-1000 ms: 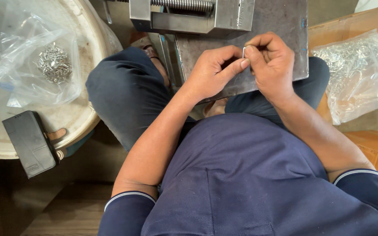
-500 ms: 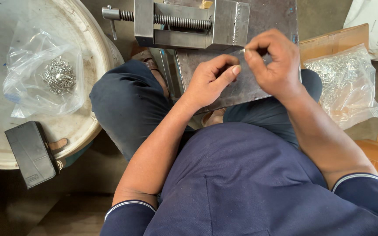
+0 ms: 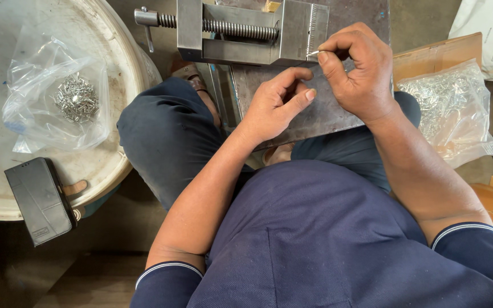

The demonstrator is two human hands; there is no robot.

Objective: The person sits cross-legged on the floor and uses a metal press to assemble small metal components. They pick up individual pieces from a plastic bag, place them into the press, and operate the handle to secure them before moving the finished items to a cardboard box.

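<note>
1. Head view: the right hand (image 3: 358, 71) pinches a small thin metal piece (image 3: 313, 53) between thumb and forefinger, its other fingers curled in. The piece is held against the right end of the steel vise (image 3: 246, 31).
2. The left hand (image 3: 275, 105) lies just beside the right one, fingers loosely bent and holding nothing. It rests on the grey metal plate (image 3: 320, 114) that lies across the person's lap, below the vise.
3. A clear bag of small metal parts (image 3: 452, 108) lies to the right, on a cardboard box (image 3: 437, 54).
4. To the left, a second clear bag of parts (image 3: 58, 100) sits on a round white lid (image 3: 109, 51). A black wallet case (image 3: 41, 199) lies on that lid's near rim.
</note>
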